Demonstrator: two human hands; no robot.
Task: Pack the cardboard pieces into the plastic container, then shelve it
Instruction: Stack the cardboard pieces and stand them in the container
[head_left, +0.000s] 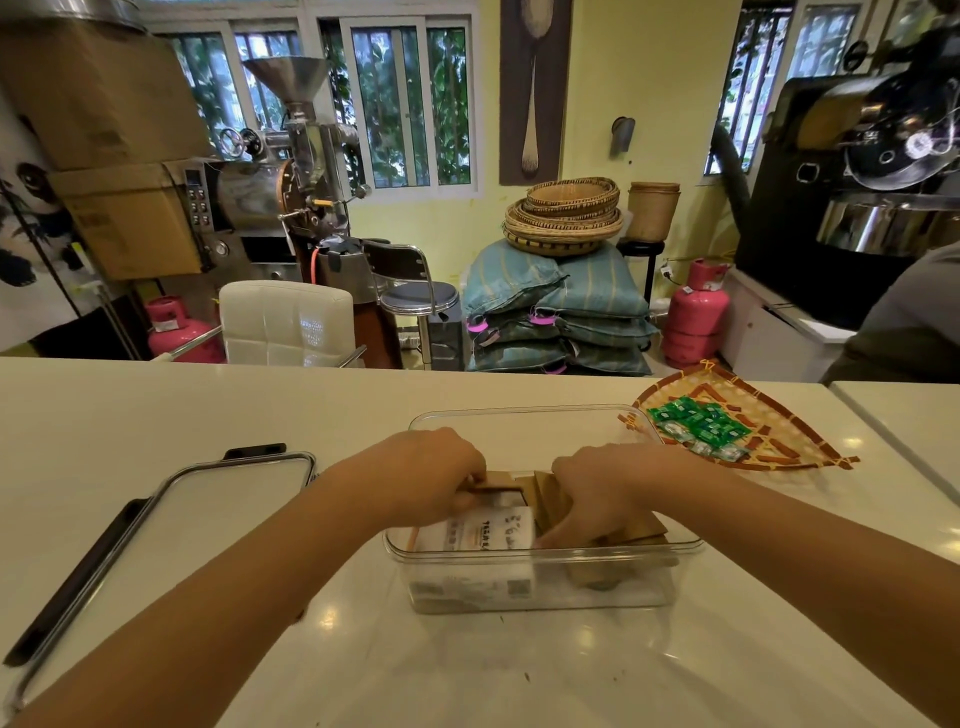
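A clear plastic container (524, 418) stands on the white counter in front of me, with no lid on. Brown cardboard pieces (527, 488) stand inside it, one faced with a white printed label (491, 532). My left hand (434, 475) reaches over the container's left side and grips the top edge of the cardboard pieces. My right hand (597, 493) is down in the right half, fingers closed on several brown pieces. The container's lid (171, 519), clear with dark clips, lies flat on the counter to the left.
A woven bamboo tray (779, 441) with several green packets (698, 423) lies just right of the container. Beyond the counter's far edge are a white chair (288, 322), pink gas cylinders, stacked sacks and roasting machines. A person's arm (909, 322) shows at the right.
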